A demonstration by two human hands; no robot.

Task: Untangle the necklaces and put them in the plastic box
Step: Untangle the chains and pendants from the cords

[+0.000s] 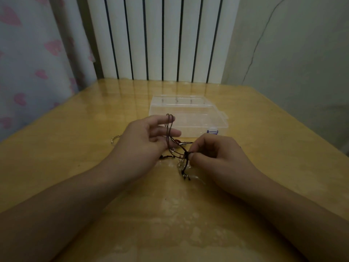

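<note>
both forearms reach over the worktop (75, 167). right hand (213, 156) pinches the knot of thin dark cord necklaces (177, 148); left hand (145, 138), fingers straight, has a loop hung over one fingertip. clear plastic box (187, 114) sits closed just behind, mid-worktop, bare wood around.

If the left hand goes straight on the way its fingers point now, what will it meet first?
Probably the clear plastic box. The left hand, with dark cords looped over a finger, points forward and right toward the box's near edge, though depth is hard to judge.
</note>
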